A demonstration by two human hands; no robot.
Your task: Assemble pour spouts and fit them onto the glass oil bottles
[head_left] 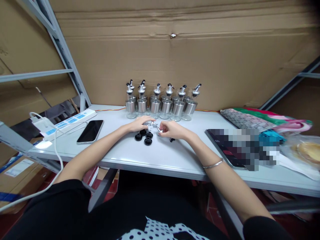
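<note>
My left hand [138, 124] and my right hand [172, 129] meet at the middle of the white table [165, 156], both closed around a small silver metal pourer spout [153, 125] held between them. Just in front of my left hand lie several black rubber stoppers [145, 136]. Another small black piece [171, 140] sits under my right hand. Behind the hands stands a row of several glass dispenser bottles [160, 103] with steel bands and pourer tops. A thin bracelet [212, 164] circles my right wrist.
A black phone [90, 131] lies at the left, beside a white power strip [68, 121] with a cable. A dark tablet-like slab [235, 146], folded cloth [262, 118] and a plastic bag [303, 150] fill the right. Cardboard [175, 50] backs the table; a metal shelf frame [62, 50] stands left.
</note>
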